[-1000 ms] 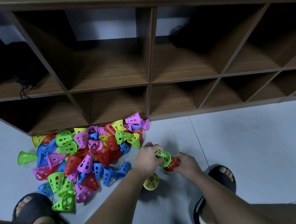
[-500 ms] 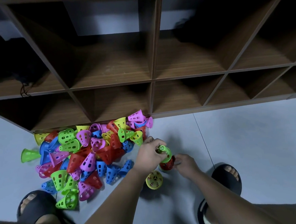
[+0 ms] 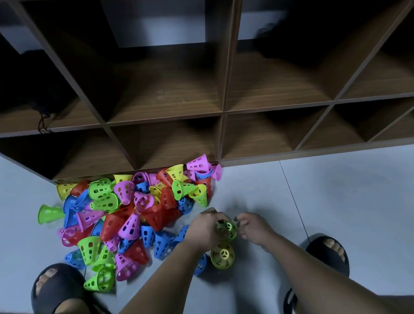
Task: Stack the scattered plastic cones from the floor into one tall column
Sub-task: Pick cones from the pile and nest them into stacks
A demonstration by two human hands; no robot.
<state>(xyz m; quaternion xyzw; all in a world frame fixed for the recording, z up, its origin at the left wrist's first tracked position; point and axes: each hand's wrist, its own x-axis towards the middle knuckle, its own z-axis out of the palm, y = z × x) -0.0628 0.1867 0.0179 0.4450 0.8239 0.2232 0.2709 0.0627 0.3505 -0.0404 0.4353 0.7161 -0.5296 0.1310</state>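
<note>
A pile of perforated plastic cones [image 3: 131, 211] in green, red, blue, pink and yellow lies on the grey floor in front of the shelf. My left hand [image 3: 204, 228] grips a green cone [image 3: 227, 229] from the left, small end up, just right of the pile. My right hand [image 3: 254, 229] has its curled fingertips at the cone's right rim; I cannot see whether they grip it. Whatever sits under the green cone is hidden. A yellow cone [image 3: 222, 255] stands upright on the floor just in front of it. A blue cone [image 3: 200, 264] shows partly under my left forearm.
A dark wooden cubby shelf [image 3: 222, 114] runs along the back, its bottom edge touching the pile. My feet in black slippers sit at the left [image 3: 56, 287] and right [image 3: 328, 253]. Bare grey floor tiles [image 3: 351, 208] stretch to the right.
The green cone has gone down over the red cone that my right hand held, so the red one no longer shows. Both hands stayed close together.
</note>
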